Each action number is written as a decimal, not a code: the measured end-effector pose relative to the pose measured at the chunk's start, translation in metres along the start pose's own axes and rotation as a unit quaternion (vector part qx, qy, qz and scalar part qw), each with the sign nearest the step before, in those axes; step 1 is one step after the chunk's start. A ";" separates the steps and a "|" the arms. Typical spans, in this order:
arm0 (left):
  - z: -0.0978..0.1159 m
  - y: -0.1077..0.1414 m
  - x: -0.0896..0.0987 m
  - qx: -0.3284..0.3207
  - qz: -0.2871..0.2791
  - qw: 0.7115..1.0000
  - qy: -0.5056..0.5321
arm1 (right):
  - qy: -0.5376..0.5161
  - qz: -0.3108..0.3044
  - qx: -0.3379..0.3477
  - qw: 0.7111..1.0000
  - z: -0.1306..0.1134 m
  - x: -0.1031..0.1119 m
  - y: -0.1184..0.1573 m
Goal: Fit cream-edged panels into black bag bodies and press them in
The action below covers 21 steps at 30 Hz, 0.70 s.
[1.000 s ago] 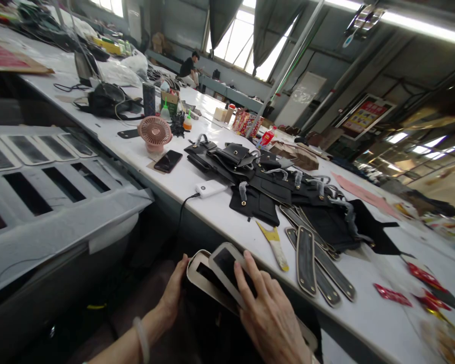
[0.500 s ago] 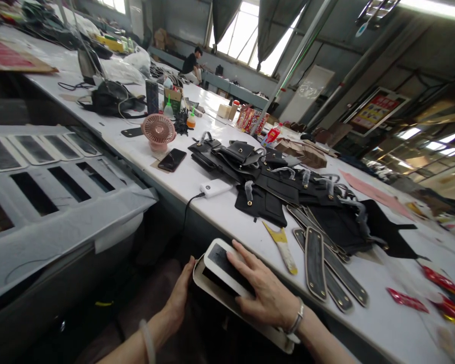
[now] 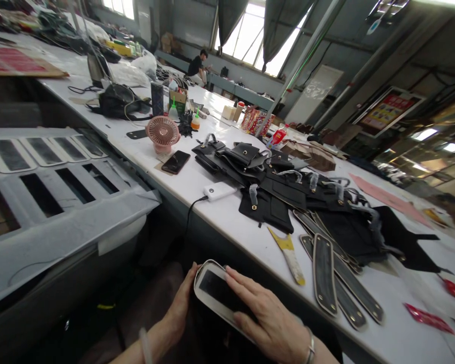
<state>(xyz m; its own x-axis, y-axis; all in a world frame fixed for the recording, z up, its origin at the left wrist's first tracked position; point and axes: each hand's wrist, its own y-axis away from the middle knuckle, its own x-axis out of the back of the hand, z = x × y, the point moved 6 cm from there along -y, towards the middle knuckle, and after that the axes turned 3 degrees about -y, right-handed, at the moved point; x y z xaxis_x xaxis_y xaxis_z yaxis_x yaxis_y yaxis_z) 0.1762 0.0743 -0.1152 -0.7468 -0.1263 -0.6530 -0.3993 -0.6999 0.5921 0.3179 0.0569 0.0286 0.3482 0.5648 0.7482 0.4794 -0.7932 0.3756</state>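
A rounded black panel with a pale border (image 3: 213, 289) sits at the end of a dark piece at the bottom centre, below the table edge. My left hand (image 3: 177, 306) holds the left side of this piece, its fingers partly hidden behind it. Lying over the panel's right side, my right hand (image 3: 265, 316) presses with its fingers stretched along the border. The panel lies within the rim of the piece. A yellow-and-white tool (image 3: 288, 254) rests on the table, beside several dark straps with pale edges (image 3: 325, 275).
Black bag parts (image 3: 273, 207) are piled on the white table (image 3: 235, 230). A white power bank (image 3: 219, 191), a phone (image 3: 176, 162) and a pink fan (image 3: 162, 134) are near its edge. Panels lie on a grey rack (image 3: 79, 222) at left. A person (image 3: 197, 68) sits far back.
The bordered panel, which stood apart from the rim, now lies down within it. My right hand has moved slightly down with it, and the view has shifted a little.
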 end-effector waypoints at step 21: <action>-0.003 0.002 -0.004 0.008 0.078 0.995 0.055 | 0.016 0.122 -0.120 0.985 0.008 -0.043 -0.022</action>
<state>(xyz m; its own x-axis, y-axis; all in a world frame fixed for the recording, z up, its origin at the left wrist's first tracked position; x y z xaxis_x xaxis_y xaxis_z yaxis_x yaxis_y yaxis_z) 0.1797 0.0716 -0.1129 -0.7376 -0.3100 -0.5999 -0.2918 -0.6547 0.6972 0.2990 0.0517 -0.0160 0.4018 0.3469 0.8474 0.1790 -0.9374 0.2989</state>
